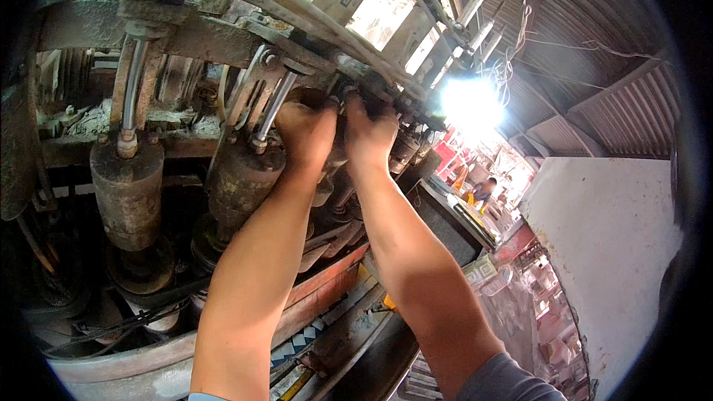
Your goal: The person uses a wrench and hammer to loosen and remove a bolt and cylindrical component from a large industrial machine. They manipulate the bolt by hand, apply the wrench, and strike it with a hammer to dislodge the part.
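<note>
Both my arms reach up into a large, grimy machine with a row of cylinders. My left hand (306,132) is closed at a dark fitting under the machine's upper beam, just right of a shiny piston rod (276,104). Close beside it, my right hand (371,132) has its thumb raised and its fingers curled in at the same spot. What the fingers of either hand hold is hidden in shadow. Below and left of my left hand stands a dusty metal cylinder (245,186); a second cylinder (128,197) stands farther left.
Thick pale hoses (297,11) run across the top above my hands. A curved metal rim (134,364) borders the machine below. To the right are a bright lamp (472,101), a white wall panel (605,238) and, far off, a person (484,190) among stacked pieces.
</note>
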### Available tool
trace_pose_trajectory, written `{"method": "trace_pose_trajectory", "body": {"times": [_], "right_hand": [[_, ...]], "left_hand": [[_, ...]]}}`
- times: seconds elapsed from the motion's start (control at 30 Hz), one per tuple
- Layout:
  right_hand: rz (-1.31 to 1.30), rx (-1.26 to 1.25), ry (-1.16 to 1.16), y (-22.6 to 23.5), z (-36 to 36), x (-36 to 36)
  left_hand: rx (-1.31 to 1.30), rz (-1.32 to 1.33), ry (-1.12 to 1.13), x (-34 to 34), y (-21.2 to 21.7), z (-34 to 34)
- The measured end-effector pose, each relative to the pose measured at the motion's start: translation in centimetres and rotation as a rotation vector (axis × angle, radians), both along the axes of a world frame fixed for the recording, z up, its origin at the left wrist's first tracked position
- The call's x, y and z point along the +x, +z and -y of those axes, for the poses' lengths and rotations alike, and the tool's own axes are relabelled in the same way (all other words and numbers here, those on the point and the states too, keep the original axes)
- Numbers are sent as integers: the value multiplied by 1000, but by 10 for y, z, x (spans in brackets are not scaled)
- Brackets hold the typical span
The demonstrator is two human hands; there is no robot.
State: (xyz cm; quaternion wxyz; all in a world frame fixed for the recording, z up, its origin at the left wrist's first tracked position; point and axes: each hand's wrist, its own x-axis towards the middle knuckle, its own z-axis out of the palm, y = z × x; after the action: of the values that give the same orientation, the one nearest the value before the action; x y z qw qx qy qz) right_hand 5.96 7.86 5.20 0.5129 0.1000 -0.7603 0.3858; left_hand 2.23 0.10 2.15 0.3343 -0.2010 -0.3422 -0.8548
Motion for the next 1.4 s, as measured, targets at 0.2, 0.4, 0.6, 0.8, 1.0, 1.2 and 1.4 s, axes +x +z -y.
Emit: {"method": "trace_pose_trajectory", "body": {"times": [0.2,0.4,0.6,0.8,1.0,1.2,1.4], "right_hand": [[15,82,-88,2,10,3],[25,71,-94,1,4,0],[12,106,-173,-2,11,5],[29,138,-144,4,0,3],[-12,50,0,1,-1,1],[-18,153,-97,3,-7,-3],[-66,139,-115,1,2,-1]], "left_hand": [[-6,-63,76,-8,-6,1],[-78,-33,183,-12,-8,-3],[-83,-30,149,-4,-6,2],[-213,96,291,-14,-10,-5],[-127,22,327,-18,-12,-7],[-181,17,285,-7,-9,0],[-44,-53,144,-30,-27,-19]]}}
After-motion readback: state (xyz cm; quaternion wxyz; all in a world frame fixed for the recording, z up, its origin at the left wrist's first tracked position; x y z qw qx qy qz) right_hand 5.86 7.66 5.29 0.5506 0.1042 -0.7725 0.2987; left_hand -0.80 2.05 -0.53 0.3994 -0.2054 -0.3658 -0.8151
